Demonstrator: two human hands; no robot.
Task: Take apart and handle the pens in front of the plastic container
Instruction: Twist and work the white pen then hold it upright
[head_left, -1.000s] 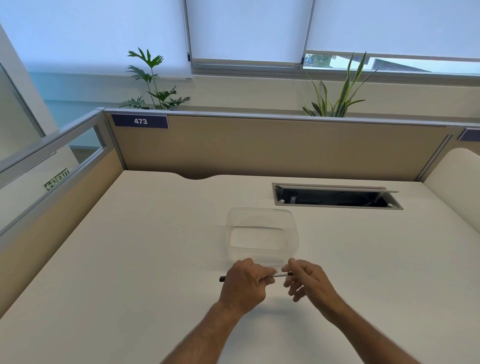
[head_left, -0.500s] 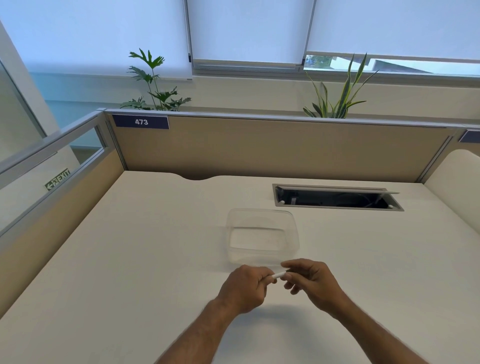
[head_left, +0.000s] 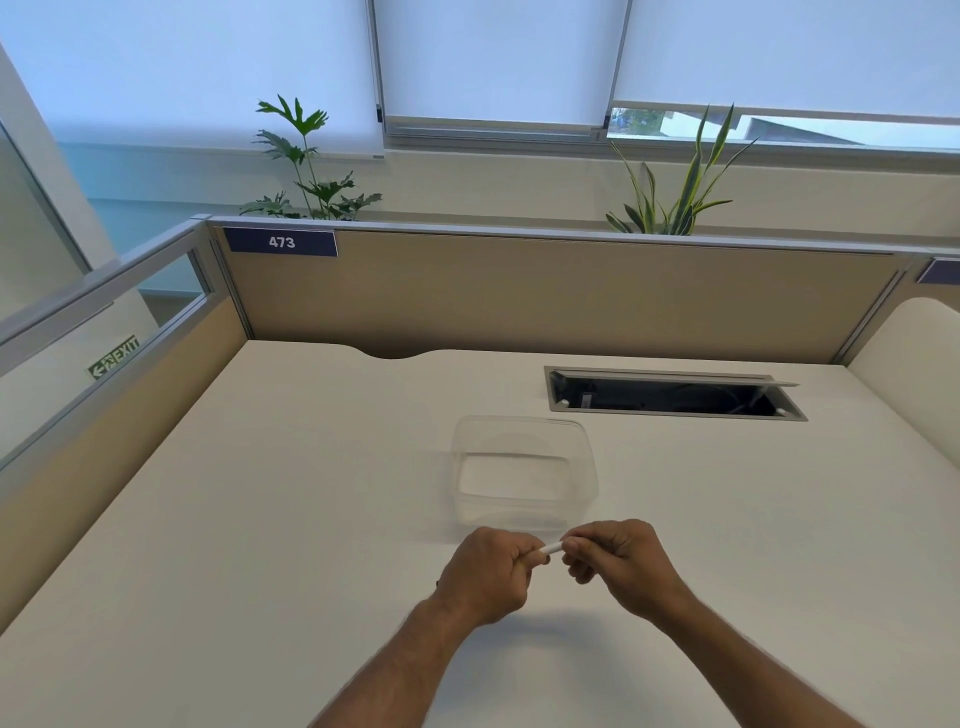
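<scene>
Your left hand (head_left: 488, 571) is curled round a white pen (head_left: 550, 548) and your right hand (head_left: 618, 561) pinches its exposed end, so the pen's long axis runs left to right between your fists, held above the desk (head_left: 260, 519). Any pull-apart should follow that line. Just beyond your knuckles sits the clear plastic container (head_left: 524, 473), apparently holding nothing.

white pen (head_left: 552, 548), clear container (head_left: 524, 475), cream desk (head_left: 260, 519), navy 473 label (head_left: 281, 242)
</scene>
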